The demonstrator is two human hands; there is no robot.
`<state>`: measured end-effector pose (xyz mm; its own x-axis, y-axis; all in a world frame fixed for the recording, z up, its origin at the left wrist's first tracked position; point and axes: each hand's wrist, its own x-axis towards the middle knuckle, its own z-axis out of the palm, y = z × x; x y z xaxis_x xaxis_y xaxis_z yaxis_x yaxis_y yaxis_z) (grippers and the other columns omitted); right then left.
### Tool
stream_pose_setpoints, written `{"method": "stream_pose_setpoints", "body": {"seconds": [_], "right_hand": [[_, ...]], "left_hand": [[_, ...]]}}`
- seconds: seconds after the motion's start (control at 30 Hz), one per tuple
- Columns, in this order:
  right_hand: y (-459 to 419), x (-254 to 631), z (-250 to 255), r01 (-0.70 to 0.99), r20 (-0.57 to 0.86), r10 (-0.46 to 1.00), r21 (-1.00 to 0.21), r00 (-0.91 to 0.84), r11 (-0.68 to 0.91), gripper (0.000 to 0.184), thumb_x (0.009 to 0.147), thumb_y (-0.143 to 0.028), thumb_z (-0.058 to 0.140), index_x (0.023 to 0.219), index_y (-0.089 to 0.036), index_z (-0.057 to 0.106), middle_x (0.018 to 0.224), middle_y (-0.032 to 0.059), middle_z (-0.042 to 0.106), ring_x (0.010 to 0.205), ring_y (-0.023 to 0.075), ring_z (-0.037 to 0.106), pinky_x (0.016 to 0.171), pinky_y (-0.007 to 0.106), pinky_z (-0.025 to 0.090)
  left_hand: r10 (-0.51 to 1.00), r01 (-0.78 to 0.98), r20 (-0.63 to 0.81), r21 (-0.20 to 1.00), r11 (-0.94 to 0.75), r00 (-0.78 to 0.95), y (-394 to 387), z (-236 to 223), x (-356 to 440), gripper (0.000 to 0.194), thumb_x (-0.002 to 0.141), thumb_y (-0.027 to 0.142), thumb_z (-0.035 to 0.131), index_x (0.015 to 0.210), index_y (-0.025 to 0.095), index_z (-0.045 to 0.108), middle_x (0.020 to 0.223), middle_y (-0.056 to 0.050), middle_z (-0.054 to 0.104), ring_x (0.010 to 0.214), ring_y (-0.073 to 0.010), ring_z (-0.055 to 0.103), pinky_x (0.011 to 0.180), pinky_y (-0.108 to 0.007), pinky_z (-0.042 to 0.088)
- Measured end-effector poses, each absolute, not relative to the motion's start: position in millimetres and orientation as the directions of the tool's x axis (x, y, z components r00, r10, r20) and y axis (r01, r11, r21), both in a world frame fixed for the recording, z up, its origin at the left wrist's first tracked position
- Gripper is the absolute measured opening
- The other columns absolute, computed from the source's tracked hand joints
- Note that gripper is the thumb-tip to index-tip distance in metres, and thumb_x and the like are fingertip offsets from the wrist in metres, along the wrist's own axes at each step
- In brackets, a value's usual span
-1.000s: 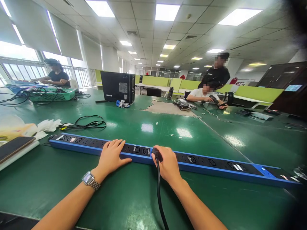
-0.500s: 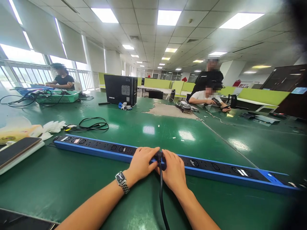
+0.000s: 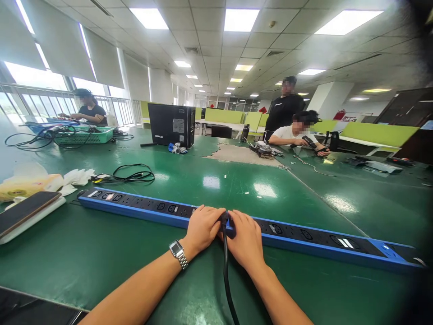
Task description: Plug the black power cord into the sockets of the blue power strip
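A long blue and black power strip lies across the green table in front of me. At its middle is a black power plug, and the plug's thick cord runs down toward me. My left hand, with a metal-band watch on the wrist, is closed around the plug's left side, its fingers over the strip. On the other side, my right hand curls over the strip and closes against the plug. The fingers hide the socket, so how deep the plug sits cannot be seen.
A phone and a yellow tape roll in plastic lie at left, near a coiled black cable. Further back stand a computer case and a green basket of cables. Several people are around the table.
My hands stay on the plug and strip; the left wrist has shifted slightly right and the left thumb has gone from sight. The view has moved slightly. The standing person has moved left.
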<state>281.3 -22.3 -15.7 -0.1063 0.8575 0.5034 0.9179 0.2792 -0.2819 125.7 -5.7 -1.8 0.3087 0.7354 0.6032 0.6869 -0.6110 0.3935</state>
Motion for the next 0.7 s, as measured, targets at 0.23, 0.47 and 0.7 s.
{"method": "stream_pose_setpoints", "body": {"seconds": [0.23,0.47,0.7], "right_hand": [[-24,280,-13,0.922,0.465,0.881,-0.299,-0.085,0.247,0.050,0.076,-0.038,0.065,0.123,-0.021,0.058,0.130,0.0091,0.059,0.122,0.0287,0.049,0.105,0.047,0.033],[-25,280,-10,0.922,0.417,0.905,-0.312,-0.084,0.230,0.051,0.077,-0.039,0.067,0.123,-0.020,0.059,0.133,0.0089,0.058,0.125,0.0281,0.047,0.108,0.046,0.031],[-25,279,-9,0.919,0.378,0.924,-0.340,-0.060,0.199,0.051,0.077,-0.039,0.065,0.125,-0.022,0.058,0.135,0.0072,0.056,0.128,0.0271,0.045,0.109,0.046,0.029]], "left_hand": [[0.724,0.692,0.690,0.515,-0.507,0.016,0,10,70,0.035,0.090,0.023,0.050,0.124,0.025,0.059,0.112,-0.005,0.070,0.104,-0.0210,0.062,0.096,-0.037,0.047],[0.825,0.781,0.536,0.434,-0.448,0.176,-3,11,18,0.034,0.088,0.026,0.048,0.117,0.023,0.064,0.106,-0.006,0.071,0.100,-0.0232,0.062,0.095,-0.040,0.044],[0.867,0.694,0.374,0.526,-0.491,0.330,0,25,2,0.034,0.087,0.025,0.049,0.118,0.025,0.064,0.106,-0.003,0.071,0.095,-0.0189,0.063,0.087,-0.029,0.047]]}}
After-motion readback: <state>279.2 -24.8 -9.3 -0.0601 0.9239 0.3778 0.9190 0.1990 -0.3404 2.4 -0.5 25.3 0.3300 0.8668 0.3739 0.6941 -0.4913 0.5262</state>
